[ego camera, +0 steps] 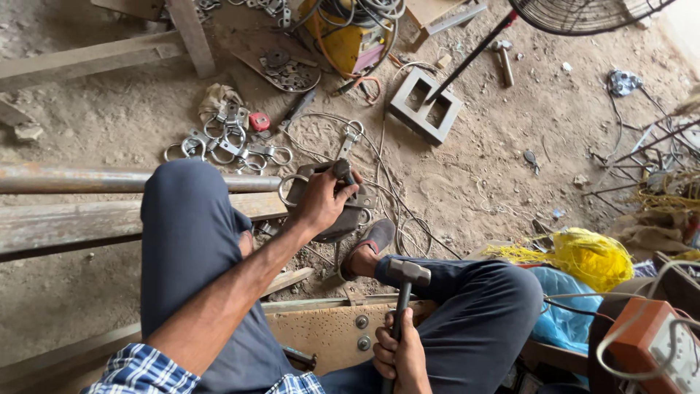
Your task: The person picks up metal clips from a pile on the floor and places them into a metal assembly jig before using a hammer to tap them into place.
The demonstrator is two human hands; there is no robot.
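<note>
The left hand (321, 201) pinches a short dark punch (343, 171) upright on a metal ring clamp (299, 186) resting at the end of the steel beam (87, 219), while the right hand (399, 354) is wrapped tight around the handle of a hammer (407, 281) raised over the knee. By my judgement a striking step is set up, calling for a square blow on the punch's head. Around lies a sandy workshop floor (474, 175) with finished ring clamps (226, 138) near the beam's far edge.

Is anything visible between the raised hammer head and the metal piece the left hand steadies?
Nothing visible does. The hammer, in the right hand, is above the knee; open air separates it from the metal piece under the left hand.
</note>
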